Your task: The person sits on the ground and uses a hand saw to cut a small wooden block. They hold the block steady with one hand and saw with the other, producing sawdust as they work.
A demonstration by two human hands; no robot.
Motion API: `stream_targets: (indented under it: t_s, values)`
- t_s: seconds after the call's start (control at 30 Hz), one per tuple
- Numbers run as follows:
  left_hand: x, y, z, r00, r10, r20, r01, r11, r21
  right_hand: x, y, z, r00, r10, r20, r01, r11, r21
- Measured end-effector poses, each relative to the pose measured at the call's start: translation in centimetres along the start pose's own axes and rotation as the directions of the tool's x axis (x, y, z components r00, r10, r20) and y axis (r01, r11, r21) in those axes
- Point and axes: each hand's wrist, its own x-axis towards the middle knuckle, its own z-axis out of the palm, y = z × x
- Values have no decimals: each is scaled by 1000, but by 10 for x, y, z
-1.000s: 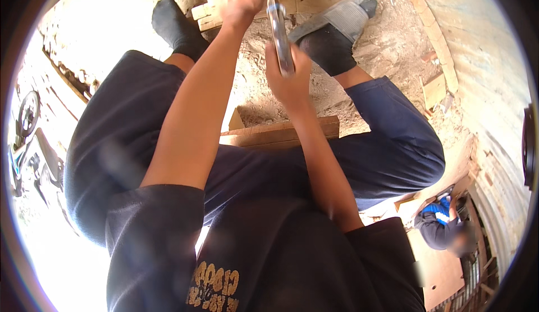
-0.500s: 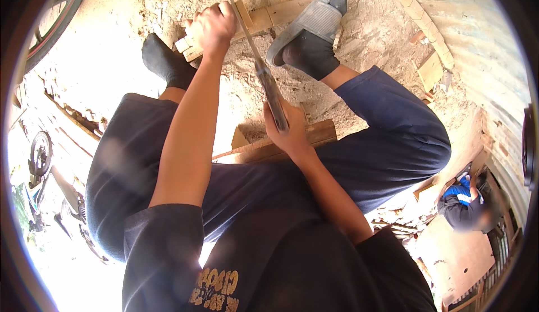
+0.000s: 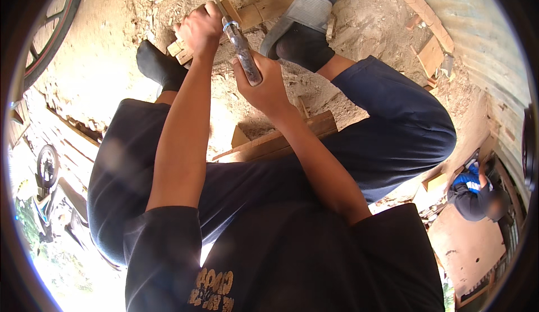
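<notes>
The long, thin-bladed metal tool, its mottled brown-grey handle ringed in pale blue, slants up and left from the right hand, which wraps the handle. Left of the blade, the left hand curls over a pale wooden plank; whether it grips is unclear.

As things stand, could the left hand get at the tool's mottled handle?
Probably yes: the handle's upper end lies bare beside the left hand, with nothing visible between, though the right hand grips its lower end.
</notes>
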Motion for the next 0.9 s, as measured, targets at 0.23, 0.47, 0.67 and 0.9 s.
stream_targets:
  t_s: [0.23, 0.47, 0.67, 0.9]
  values:
    - [3, 16, -24, 981, -74, 179, 85, 995, -56, -34, -1, -7, 992, -43, -122, 52, 996, 69]
    - [0, 4, -6, 1000, -12, 26, 14, 998, -66, -43, 0, -9, 999, -15, -46, 12, 999, -51]
    - [3, 8, -12, 997, -12, 75, 15, 999, -31, 7, -8, -1, 1000, 25, 1, -25, 1000, 0]
    - [4, 22, -31, 963, -92, 254, 108, 993, -48, -31, -13, -10, 991, -22, -135, 34, 996, 85]
